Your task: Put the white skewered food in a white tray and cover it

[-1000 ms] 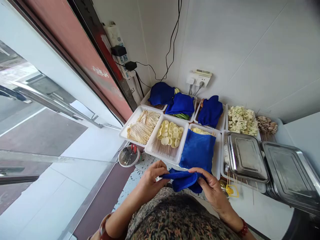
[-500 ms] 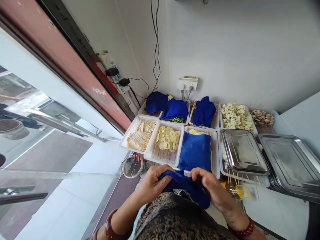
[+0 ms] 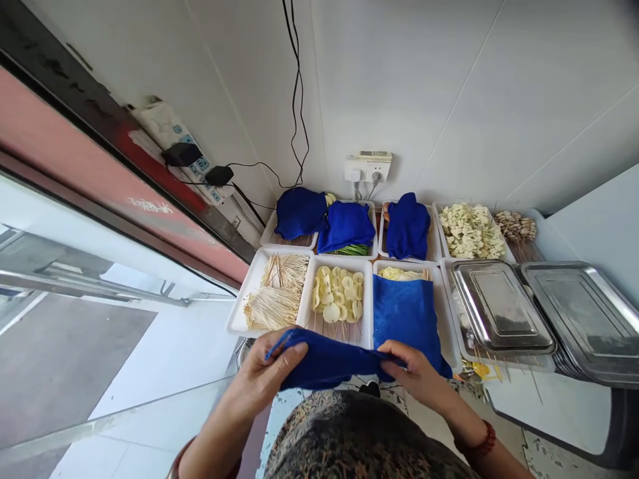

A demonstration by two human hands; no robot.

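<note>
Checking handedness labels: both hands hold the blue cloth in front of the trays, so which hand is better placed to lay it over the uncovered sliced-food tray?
Left, probably. The left hand grips the blue cloth at the end just below the sliced-food tray. The right hand sits in front of the covered tray.

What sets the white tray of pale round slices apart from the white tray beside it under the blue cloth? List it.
The white tray of pale round slices lies uncovered, skewered slices showing. The neighbouring white tray is mostly hidden under a flat blue cloth, only pale food at its far edge visible. Both are white, rectangular, side by side.
</note>
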